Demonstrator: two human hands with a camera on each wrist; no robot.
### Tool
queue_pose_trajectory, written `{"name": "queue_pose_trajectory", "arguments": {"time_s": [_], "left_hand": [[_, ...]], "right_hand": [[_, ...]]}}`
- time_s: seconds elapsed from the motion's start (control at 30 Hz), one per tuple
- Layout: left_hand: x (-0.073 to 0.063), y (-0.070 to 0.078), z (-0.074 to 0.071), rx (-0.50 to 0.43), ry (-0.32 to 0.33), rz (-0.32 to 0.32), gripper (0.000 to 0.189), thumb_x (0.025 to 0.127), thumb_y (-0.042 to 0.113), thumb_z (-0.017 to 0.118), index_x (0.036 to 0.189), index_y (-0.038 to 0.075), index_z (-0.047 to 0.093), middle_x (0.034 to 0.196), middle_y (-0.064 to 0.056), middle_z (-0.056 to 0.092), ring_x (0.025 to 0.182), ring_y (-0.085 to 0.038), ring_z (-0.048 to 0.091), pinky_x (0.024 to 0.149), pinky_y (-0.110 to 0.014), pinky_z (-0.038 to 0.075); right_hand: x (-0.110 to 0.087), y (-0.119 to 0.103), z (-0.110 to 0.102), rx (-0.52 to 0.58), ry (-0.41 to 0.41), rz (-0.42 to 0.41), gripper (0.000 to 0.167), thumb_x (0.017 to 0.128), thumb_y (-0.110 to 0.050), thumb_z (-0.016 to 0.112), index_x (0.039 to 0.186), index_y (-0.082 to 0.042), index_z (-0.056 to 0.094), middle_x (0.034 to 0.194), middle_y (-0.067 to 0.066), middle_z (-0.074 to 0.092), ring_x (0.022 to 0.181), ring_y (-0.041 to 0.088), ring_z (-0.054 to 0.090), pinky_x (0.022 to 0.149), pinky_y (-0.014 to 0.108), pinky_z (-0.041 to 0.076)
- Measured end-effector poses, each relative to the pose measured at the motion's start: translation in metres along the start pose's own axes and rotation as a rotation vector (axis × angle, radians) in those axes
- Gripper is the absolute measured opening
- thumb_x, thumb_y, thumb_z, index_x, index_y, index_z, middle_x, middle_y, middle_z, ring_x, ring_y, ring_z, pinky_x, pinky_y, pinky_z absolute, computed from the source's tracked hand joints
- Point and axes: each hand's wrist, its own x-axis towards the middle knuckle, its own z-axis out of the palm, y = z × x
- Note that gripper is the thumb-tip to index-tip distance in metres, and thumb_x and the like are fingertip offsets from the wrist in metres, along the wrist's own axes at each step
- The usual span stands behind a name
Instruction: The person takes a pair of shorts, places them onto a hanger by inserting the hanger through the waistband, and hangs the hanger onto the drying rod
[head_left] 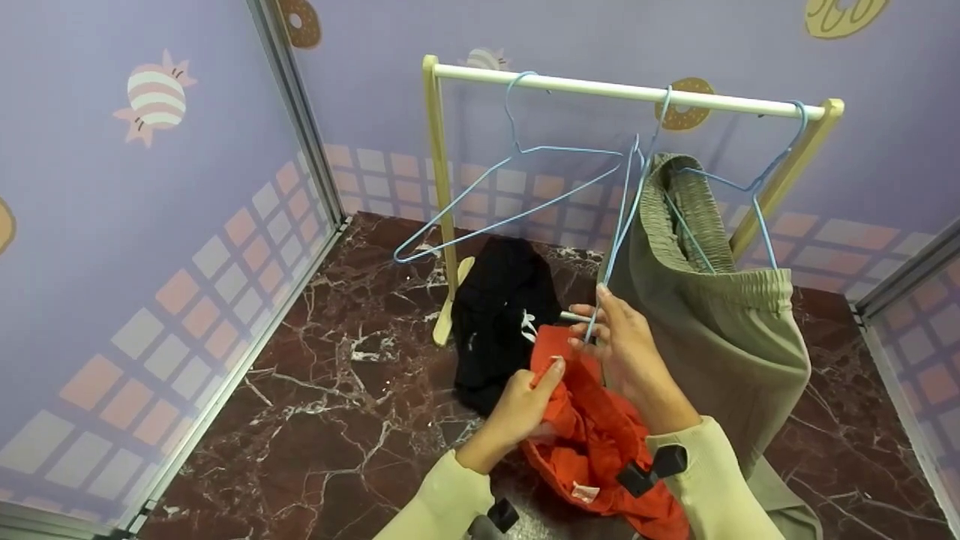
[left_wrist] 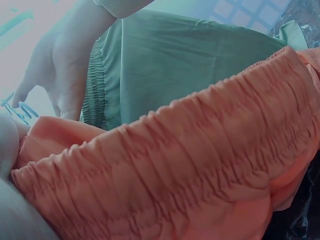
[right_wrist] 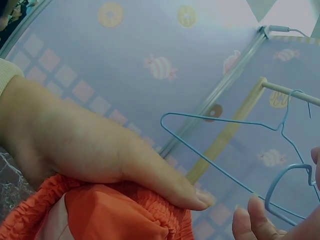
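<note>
My left hand [head_left: 517, 409] grips an orange-red garment [head_left: 600, 450] by its gathered elastic waistband [left_wrist: 165, 150], thumb on top of the cloth. A small white label [head_left: 585, 492] shows on the garment. Just to the right, my right hand [head_left: 634, 349] holds the lower end of a blue wire hanger [head_left: 616, 240], thumb along the wire. This hanger hangs from the rail by its hook, seen nearly edge-on. In the right wrist view, the rounded hanger end [right_wrist: 272, 192] lies by the right fingertips, above and right of the left thumb [right_wrist: 170, 185].
A bare blue hanger [head_left: 510, 214] hangs left on the rack's white rail [head_left: 600, 88]. Olive-green elastic-waist trousers [head_left: 705, 337] hang at right on another hanger [head_left: 761, 199]. Behind the hands is a black garment [head_left: 495, 315] with white drawstrings. Patterned walls [head_left: 187, 262] enclose the marbled floor [head_left: 315, 397].
</note>
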Motion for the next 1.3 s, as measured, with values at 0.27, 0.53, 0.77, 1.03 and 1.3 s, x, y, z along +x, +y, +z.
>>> {"name": "queue_pose_trajectory", "arguments": {"time_s": [0.27,0.53,0.77,1.03,1.3], "left_hand": [[0.01,-0.024,-0.001,0.015,-0.014,0.001,0.061,0.104,0.033,0.043,0.047,0.014,0.034,0.041,0.01,0.028,0.033,-0.002,0.023,0.038,-0.021,0.021],[0.009,-0.026,-0.002,0.023,-0.019,0.007,0.061,0.103,0.037,0.044,0.047,0.015,0.033,0.042,0.009,0.028,0.034,-0.003,0.022,0.038,-0.021,0.019],[0.008,-0.019,-0.001,0.059,0.008,-0.014,0.059,0.104,0.03,0.044,0.047,0.015,0.032,0.043,0.01,0.026,0.033,0.002,0.021,0.039,-0.021,0.018],[0.0,-0.002,-0.001,0.041,0.013,-0.012,0.059,0.104,0.028,0.043,0.048,0.015,0.032,0.043,0.011,0.027,0.034,0.003,0.021,0.04,-0.019,0.018],[0.009,-0.02,0.0,0.078,0.021,-0.024,0.059,0.104,0.029,0.044,0.047,0.015,0.032,0.042,0.011,0.026,0.035,0.0,0.023,0.039,-0.021,0.02]], "right_hand": [[-0.001,-0.007,-0.001,-0.04,-0.008,0.0,0.053,0.1,-0.047,0.044,0.127,-0.001,0.045,0.091,0.0,0.06,0.068,0.01,0.053,0.069,0.027,0.053],[-0.003,-0.009,-0.003,-0.023,-0.005,-0.008,0.046,0.101,-0.042,0.044,0.109,0.001,0.056,0.074,-0.002,0.057,0.065,0.013,0.05,0.067,0.029,0.051],[-0.003,-0.012,-0.004,0.011,-0.013,-0.018,0.034,0.104,-0.031,0.042,0.116,-0.001,0.05,0.081,-0.005,0.061,0.063,0.01,0.052,0.063,0.025,0.05],[-0.004,-0.013,-0.003,0.057,-0.016,-0.043,0.03,0.104,-0.023,0.041,0.116,0.002,0.05,0.087,-0.002,0.065,0.065,0.011,0.059,0.062,0.023,0.052],[-0.003,-0.012,-0.004,0.081,0.01,-0.067,0.024,0.103,-0.022,0.042,0.112,-0.001,0.051,0.087,-0.001,0.065,0.064,0.012,0.06,0.061,0.024,0.053]]}}
